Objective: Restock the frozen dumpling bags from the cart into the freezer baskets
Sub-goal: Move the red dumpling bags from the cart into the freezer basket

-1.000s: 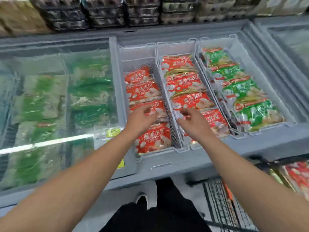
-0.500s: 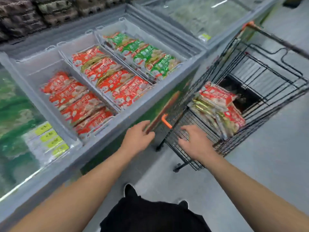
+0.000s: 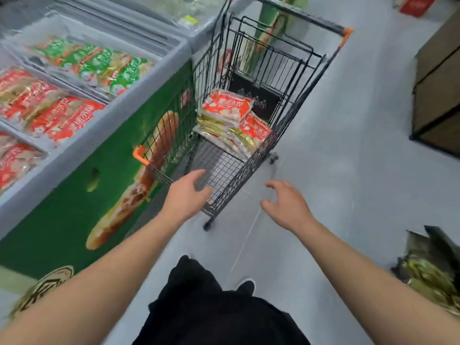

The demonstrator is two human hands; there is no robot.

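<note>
Both hands, left and right, are empty with fingers spread; beyond them, bags in the cart are partly hidden behind wire.

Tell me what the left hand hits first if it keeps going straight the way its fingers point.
Probably the cart's near wire end: the open, empty left hand points up and right at it. Cleared, next come the dumpling bags. Depth is unclear.

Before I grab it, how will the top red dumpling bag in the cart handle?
The top red bag lies flat on the stack, so it probably lifts off cleanly. Its glossy film looks slippery and likely floppy between lumps. Both hands, left and right, are empty, so supporting it underneath seems wise.
</note>
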